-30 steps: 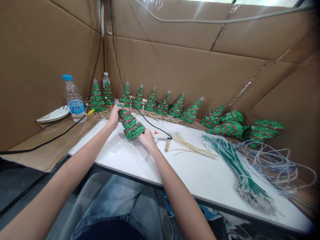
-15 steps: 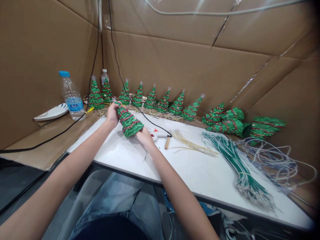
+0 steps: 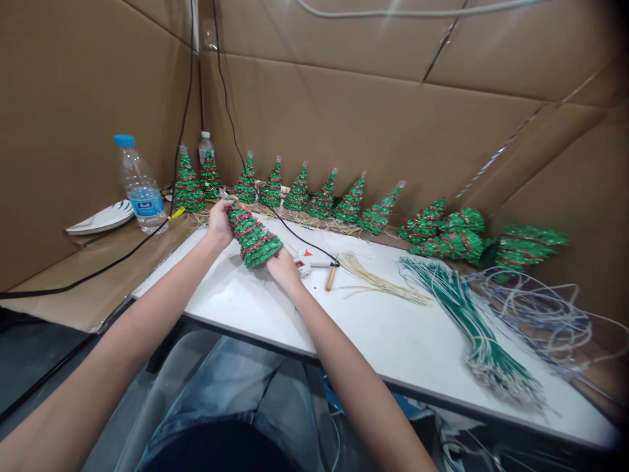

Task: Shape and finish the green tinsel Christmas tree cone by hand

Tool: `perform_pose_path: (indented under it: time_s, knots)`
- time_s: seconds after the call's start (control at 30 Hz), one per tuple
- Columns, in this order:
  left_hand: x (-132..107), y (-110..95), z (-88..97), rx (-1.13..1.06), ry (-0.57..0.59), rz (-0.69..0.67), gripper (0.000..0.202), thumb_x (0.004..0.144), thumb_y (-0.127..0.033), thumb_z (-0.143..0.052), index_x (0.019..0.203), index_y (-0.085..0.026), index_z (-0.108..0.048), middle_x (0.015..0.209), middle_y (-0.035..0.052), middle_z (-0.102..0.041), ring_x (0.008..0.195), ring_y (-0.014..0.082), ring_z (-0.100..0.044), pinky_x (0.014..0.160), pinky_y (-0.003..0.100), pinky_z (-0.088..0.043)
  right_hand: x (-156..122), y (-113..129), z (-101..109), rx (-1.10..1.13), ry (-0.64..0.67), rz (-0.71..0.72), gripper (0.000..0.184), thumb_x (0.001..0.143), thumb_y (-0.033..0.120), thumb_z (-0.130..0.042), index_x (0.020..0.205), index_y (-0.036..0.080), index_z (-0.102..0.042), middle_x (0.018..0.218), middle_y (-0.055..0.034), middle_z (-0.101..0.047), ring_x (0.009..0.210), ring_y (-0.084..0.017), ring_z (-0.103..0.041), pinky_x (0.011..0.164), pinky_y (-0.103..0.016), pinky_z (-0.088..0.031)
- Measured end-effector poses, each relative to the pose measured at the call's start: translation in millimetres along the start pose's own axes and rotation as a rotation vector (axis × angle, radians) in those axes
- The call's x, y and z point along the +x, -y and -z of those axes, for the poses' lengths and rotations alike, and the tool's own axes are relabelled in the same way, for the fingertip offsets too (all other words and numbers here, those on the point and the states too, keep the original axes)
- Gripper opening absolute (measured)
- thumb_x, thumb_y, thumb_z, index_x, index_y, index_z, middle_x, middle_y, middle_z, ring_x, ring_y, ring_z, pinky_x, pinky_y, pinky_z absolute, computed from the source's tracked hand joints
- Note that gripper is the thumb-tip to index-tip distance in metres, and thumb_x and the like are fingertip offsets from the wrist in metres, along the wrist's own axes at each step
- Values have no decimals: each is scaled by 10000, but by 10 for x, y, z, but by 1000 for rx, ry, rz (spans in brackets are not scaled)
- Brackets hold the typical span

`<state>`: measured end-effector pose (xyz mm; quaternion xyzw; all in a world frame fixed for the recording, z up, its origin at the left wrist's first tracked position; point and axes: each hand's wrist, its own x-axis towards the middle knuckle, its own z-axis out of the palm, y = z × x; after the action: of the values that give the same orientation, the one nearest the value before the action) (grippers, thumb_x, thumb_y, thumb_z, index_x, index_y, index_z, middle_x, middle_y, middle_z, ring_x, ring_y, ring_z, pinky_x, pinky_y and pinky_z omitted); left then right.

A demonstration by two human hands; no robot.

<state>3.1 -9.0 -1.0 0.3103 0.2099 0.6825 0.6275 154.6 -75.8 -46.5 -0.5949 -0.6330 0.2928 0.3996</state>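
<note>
Head view: I am holding a small tinsel tree (image 3: 255, 239) tilted between both hands, above the table.
My left hand (image 3: 221, 221) is pinching its narrow top; my right hand (image 3: 282, 267) is meeting the wide base, its fingers hidden, so I cannot tell how they are closing. I am judging it light, its tinsel soft and springy, not slippery, the tip the most fragile part; the broad base is looking the surer place to hold. Below, the white tabletop (image 3: 373, 341) is lying flat and smooth-looking, carrying yellow wires (image 3: 386, 282) and a green wire bundle (image 3: 466, 314) to the right. More trees (image 3: 322, 196) are lining the back, and cardboard walls (image 3: 314, 105) are enclosing the workspace.
</note>
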Motion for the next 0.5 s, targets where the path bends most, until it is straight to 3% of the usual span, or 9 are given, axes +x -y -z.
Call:
perform_pose_path:
  time_s: [0.33,0.5]
  knots:
    - [-9,-7,5,-3,-28,13,98,673,-188,-491,766,-195,-519,582,3,-544,540,162,-558,573,277,-443,33,-36,37,-19,30,21,298,775,276,-545,1019,184,-690,1056,-108,-721,964,-227,-652,840,-305,-475]
    - [-21,8,-18,45,-64,20,166,651,-160,-474,806,-194,-523,579,2,-553,525,164,-540,550,277,-429,39,-50,38,122,18,33,280,765,248,-520,977,170,-686,1006,-78,-726,949,-198,-637,851,-286,-466]
